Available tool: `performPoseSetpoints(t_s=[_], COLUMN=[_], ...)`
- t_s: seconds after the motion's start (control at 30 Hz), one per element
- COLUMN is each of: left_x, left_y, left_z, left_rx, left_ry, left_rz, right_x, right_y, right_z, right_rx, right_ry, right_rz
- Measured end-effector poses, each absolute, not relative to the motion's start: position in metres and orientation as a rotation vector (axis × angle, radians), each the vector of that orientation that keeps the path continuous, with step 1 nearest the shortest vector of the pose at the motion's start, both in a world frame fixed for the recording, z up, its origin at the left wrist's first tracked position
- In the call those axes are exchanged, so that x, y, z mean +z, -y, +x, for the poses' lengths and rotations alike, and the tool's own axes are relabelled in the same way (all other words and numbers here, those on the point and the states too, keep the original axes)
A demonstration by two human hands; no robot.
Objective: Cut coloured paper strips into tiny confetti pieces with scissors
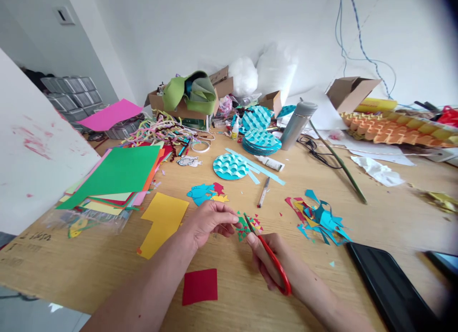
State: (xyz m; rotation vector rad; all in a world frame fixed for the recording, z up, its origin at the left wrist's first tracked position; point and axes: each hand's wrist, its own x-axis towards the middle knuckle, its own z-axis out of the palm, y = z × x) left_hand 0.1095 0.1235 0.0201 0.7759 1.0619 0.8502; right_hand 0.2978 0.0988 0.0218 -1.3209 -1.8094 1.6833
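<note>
Red-handled scissors are in my right hand, its fingers wrapped through and around the handles, with the dark blades pointing up and left. My left hand pinches at a small piece of green paper right beside the blades. Below the fingertips lies a small heap of green, red and yellow paper bits. Blue, red and yellow fish cutouts rest just beyond my left hand. A dark red paper rectangle and a notched yellow sheet lie on the near left.
Stacked coloured paper covers the left side of the table. Scraps and a black phone lie on the right. Farther back are a pen, a glue tube, a turquoise wave-patterned disc and a steel flask.
</note>
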Motion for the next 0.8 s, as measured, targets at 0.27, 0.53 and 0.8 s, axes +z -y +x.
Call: performPoseSetpoints(t_s=[0.27, 0.53, 0.8], left_x=[0.018, 0.011, 0.011], left_y=[-0.119, -0.109, -0.104], left_z=[0.125, 0.145, 0.151], left_rx=[1.039, 1.197, 1.230], left_ry=[-1.015, -0.966, -0.923], left_rz=[0.568, 0.429, 0.403], right_x=[0.019, 0.023, 0.017], right_y=[-0.097, -0.098, -0.099], right_z=[0.297, 0.289, 0.289], right_rx=[1.631, 1.638, 1.629], right_ry=[1.847, 1.793, 1.746], right_rz=[-1.405, -1.439, -1.390])
